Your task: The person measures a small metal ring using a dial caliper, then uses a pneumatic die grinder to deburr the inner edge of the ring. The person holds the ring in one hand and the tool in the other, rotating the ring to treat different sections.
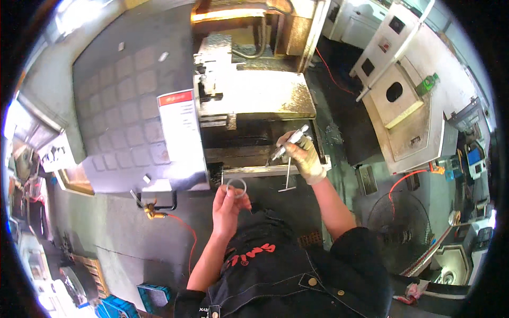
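Observation:
My bare left hand (229,205) pinches a thin, pale metal ring (237,187) by its edge, in front of the machine's lower front rail (254,172). To the right, my gloved right hand (305,159) is closed around a silver, rod-shaped tool (291,142) that resembles a micrometer; it slants down to the left. A T-handle wrench (288,177) hangs below the same hand with its crossbar downward. Whether the fingers also grip this wrench is hard to see. The two hands are apart, both just in front of the machine opening.
Beyond my hands lies the brightly lit machine interior (270,93). A large grey machine door (122,100) stands at left, an air gun (152,209) with red hose by its lower edge. At right are a beige cabinet (403,122), a green bottle (428,83) and a round floor fan (397,228).

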{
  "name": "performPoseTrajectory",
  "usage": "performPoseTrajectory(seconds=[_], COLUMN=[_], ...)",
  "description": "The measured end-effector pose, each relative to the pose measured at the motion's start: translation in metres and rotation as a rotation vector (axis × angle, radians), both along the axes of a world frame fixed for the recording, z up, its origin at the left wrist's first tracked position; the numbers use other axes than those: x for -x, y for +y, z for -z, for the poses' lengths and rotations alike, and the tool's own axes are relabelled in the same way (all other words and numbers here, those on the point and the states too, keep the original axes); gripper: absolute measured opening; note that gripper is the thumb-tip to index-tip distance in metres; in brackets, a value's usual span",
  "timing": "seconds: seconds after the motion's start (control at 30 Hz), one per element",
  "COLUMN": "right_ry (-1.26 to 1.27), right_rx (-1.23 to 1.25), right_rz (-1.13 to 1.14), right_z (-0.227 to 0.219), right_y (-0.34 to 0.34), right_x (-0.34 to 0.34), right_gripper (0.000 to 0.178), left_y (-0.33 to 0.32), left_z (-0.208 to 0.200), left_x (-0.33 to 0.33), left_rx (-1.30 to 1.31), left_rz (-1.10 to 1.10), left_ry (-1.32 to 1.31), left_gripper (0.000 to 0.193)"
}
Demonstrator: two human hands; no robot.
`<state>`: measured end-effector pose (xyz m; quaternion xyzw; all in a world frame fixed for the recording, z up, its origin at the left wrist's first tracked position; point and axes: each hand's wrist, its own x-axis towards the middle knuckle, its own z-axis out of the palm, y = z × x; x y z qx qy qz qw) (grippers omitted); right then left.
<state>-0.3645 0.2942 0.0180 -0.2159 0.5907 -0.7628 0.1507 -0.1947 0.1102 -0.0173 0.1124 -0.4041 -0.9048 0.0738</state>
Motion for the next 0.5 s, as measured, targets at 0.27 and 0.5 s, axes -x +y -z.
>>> performPoseTrajectory(seconds=[0.27,0.5], right_ry=[0.185,0.279], right_rx=[-0.240,-0.160], right_rz=[-0.126,-0.135], right_z=[-0.066,-0.081], right_y=[-0.078,-0.122], right_x=[-0.103,-0.152], right_gripper=[0.016,0.022], left_y=[-0.030,-0.042], left_z=[-0.017,-0.026], left_x=[-0.038,-0.094], left_rx=[0.136,0.072], left_rz=[-0.316,-0.378], left_ry=[0.311,0.387], left_gripper=[0.019,0.023])
